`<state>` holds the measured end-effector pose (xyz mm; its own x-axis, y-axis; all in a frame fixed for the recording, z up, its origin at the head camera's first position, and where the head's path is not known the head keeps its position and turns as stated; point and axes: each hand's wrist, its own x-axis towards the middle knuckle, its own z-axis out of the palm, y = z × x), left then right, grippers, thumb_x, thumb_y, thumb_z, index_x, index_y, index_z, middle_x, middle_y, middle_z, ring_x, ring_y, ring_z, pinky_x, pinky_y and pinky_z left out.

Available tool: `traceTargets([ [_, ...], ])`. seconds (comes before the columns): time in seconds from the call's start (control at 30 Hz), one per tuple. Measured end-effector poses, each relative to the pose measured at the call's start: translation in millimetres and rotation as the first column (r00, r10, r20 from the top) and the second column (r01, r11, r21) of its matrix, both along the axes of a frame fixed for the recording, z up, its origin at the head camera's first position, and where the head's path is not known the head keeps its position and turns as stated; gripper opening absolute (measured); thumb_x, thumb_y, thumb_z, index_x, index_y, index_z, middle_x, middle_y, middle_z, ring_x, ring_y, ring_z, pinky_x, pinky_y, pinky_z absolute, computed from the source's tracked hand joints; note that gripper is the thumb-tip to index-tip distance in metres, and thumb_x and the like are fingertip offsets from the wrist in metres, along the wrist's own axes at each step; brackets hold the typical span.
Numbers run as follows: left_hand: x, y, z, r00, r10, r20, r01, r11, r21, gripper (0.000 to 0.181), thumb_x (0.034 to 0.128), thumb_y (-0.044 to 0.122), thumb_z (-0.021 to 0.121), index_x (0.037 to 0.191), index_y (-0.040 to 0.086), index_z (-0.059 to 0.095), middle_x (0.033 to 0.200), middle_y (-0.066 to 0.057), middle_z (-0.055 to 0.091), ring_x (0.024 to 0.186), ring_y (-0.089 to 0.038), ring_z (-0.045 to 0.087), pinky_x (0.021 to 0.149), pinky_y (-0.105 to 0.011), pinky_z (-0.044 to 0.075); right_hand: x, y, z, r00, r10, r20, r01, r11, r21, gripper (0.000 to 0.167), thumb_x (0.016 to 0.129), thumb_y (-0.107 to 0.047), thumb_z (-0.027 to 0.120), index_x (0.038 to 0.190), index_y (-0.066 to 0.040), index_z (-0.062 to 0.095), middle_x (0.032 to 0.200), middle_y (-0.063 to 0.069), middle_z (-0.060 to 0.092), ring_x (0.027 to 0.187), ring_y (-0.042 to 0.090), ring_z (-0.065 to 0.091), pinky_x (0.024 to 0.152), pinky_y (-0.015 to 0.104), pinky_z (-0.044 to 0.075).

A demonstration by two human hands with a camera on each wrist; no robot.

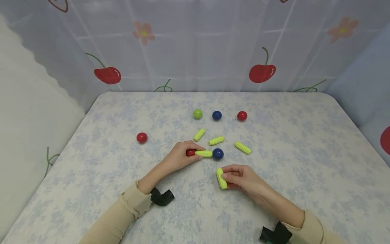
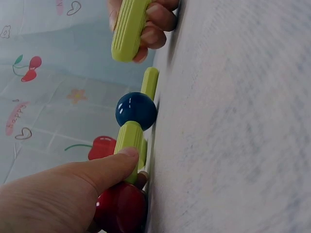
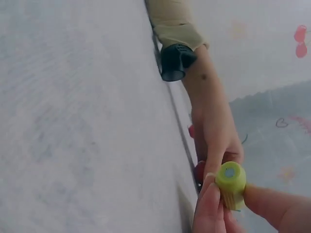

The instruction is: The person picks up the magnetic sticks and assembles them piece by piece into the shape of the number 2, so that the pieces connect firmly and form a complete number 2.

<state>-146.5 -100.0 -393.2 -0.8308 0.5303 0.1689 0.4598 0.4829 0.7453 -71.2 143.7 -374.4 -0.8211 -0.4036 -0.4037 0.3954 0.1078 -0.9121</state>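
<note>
My left hand [image 1: 179,156] pinches a yellow-green stick [image 1: 204,154] between thumb and fingers; a red ball [image 1: 190,152] joins its left end and a blue ball [image 1: 218,154] its right end. In the left wrist view the thumb lies on that stick [image 2: 127,141], between the blue ball [image 2: 136,111] and the red ball [image 2: 122,208]. Nearer the front, my right hand [image 1: 243,179] holds a separate yellow-green stick [image 1: 221,178], apart from the joined piece. The right wrist view shows a grey disc in the end of this held stick [image 3: 231,180].
Behind the hands lie three loose sticks [image 1: 199,135] [image 1: 216,141] [image 1: 242,148]. Farther back sit a green ball [image 1: 197,114], a blue ball [image 1: 217,115] and a red ball [image 1: 242,116]. Another red ball [image 1: 142,137] rests at the left on the patterned table [image 1: 106,118].
</note>
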Motion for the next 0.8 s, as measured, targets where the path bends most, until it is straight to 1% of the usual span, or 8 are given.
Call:
traceTargets([
  [0.07, 0.3, 0.0, 1.6, 1.0, 0.007, 0.019, -0.006, 1.0, -0.005, 0.025, 0.081, 0.012, 0.075, 0.105, 0.011, 0.072, 0.099, 0.001, 0.065, 0.092, -0.011, 0.058, 0.077, -0.027, 0.047, -4.2, 1.7, 0.7, 0.997, -0.042, 0.072, 0.048, 0.996, -0.081, 0.045, 0.093, -0.014, 0.06, 0.125, 0.014, 0.046, 0.103, 0.012, 0.064, 0.088, 0.016, 0.063, 0.076, 0.03, 0.051],
  [0.1, 0.5, 0.0, 2.2, 1.0, 0.01, 0.023, -0.009, 1.0, -0.009, 0.025, 0.0811, 0.013, 0.075, 0.105, 0.012, 0.072, 0.099, 0.001, 0.065, 0.092, -0.011, 0.058, 0.077, -0.027, 0.047, -6.4, 2.7, 1.0, 0.994, -0.05, 0.096, 0.061, 0.992, -0.11, 0.045, 0.093, -0.014, 0.059, 0.126, 0.014, 0.045, 0.104, 0.014, 0.064, 0.088, 0.017, 0.063, 0.077, 0.03, 0.051],
  [0.17, 0.6, 0.1, 2.9, 1.0, 0.011, 0.029, -0.01, 1.0, -0.015, 0.025, 0.0811, 0.013, 0.075, 0.106, 0.012, 0.072, 0.099, 0.001, 0.065, 0.092, -0.011, 0.058, 0.077, -0.027, 0.047, -10.5, 3.6, 1.6, 0.991, -0.053, 0.126, 0.071, 0.986, -0.148, 0.045, 0.094, -0.014, 0.059, 0.126, 0.014, 0.044, 0.107, 0.016, 0.064, 0.091, 0.017, 0.063, 0.078, 0.029, 0.05],
  [0.23, 0.4, 0.3, 3.1, 0.999, 0.01, 0.035, -0.009, 1.0, -0.019, 0.024, 0.0813, 0.013, 0.075, 0.106, 0.012, 0.072, 0.099, 0.001, 0.065, 0.092, -0.011, 0.058, 0.078, -0.027, 0.047, -14.2, 3.7, 2.2, 0.987, -0.058, 0.148, 0.081, 0.984, -0.158, 0.045, 0.094, -0.013, 0.058, 0.127, 0.014, 0.043, 0.109, 0.016, 0.064, 0.092, 0.017, 0.063, 0.079, 0.03, 0.05],
  [0.33, 0.1, 0.5, 2.5, 0.999, 0.009, 0.038, -0.008, 1.0, -0.022, 0.024, 0.0815, 0.013, 0.074, 0.105, 0.013, 0.072, 0.1, 0.001, 0.065, 0.092, -0.011, 0.058, 0.077, -0.026, 0.047, -18.2, 2.5, 2.8, 0.983, -0.072, 0.171, 0.095, 0.987, -0.132, 0.045, 0.095, -0.011, 0.057, 0.129, 0.014, 0.041, 0.108, 0.015, 0.064, 0.091, 0.017, 0.063, 0.079, 0.03, 0.05],
  [0.43, 0.1, 0.6, 1.1, 0.999, 0.009, 0.036, -0.008, 1.0, -0.017, 0.024, 0.0816, 0.013, 0.074, 0.106, 0.013, 0.072, 0.1, 0.001, 0.065, 0.092, -0.01, 0.058, 0.077, -0.026, 0.047, -20.4, 0.5, 3.2, 0.979, -0.091, 0.183, 0.108, 0.99, -0.087, 0.044, 0.095, -0.009, 0.056, 0.129, 0.014, 0.041, 0.103, 0.013, 0.064, 0.087, 0.017, 0.064, 0.078, 0.031, 0.051],
  [0.6, 0.7, -0.2, 0.6, 1.0, 0.003, 0.029, -0.003, 1.0, 0.001, 0.025, 0.0813, 0.012, 0.075, 0.106, 0.012, 0.072, 0.099, 0.001, 0.065, 0.091, -0.01, 0.058, 0.075, -0.026, 0.047, -23.9, -1.3, 4.0, 0.981, -0.086, 0.175, 0.094, 0.995, -0.035, 0.041, 0.094, -0.007, 0.056, 0.126, 0.014, 0.043, 0.095, 0.011, 0.064, 0.083, 0.017, 0.065, 0.076, 0.032, 0.051],
  [0.8, 1.1, -0.9, 1.1, 1.0, -0.009, 0.024, 0.009, 1.0, 0.004, 0.025, 0.0809, 0.012, 0.075, 0.105, 0.011, 0.072, 0.098, 0.001, 0.065, 0.09, -0.01, 0.058, 0.075, -0.025, 0.047, -27.4, -2.5, 4.6, 0.986, -0.065, 0.151, 0.064, 0.998, 0.005, 0.042, 0.095, -0.008, 0.056, 0.128, 0.014, 0.043, 0.096, 0.01, 0.065, 0.082, 0.017, 0.065, 0.077, 0.033, 0.051],
])
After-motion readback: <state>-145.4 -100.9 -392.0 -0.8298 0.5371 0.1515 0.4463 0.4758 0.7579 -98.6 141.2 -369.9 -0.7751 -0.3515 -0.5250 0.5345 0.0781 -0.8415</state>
